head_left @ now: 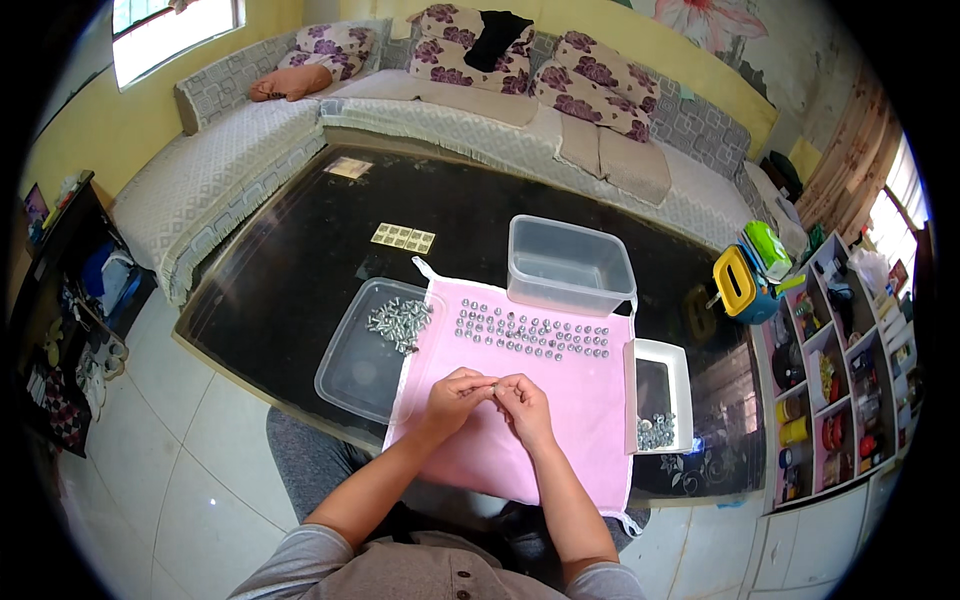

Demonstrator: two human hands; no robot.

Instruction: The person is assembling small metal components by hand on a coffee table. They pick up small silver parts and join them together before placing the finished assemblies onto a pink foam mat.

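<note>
Pink cloth (560,420) covers the near edge of the black glass table (300,250), with rows of assembled bolts (530,333) lined up across its far side. Both the left hand (455,392) and right hand (520,400) pinch closed on one small bolt (493,383) between them above the cloth; turning it best means keeping fingertips tight and low, so a slip drops onto fabric.

Bright daylight comes from windows (175,35) far beyond the hands (490,398); the dark table (300,240) shows glare, edges bend, and corners go black.

Black glass table (300,250): pink cloth (560,400), clear tubs (570,262), perhaps stickers (403,237).
</note>
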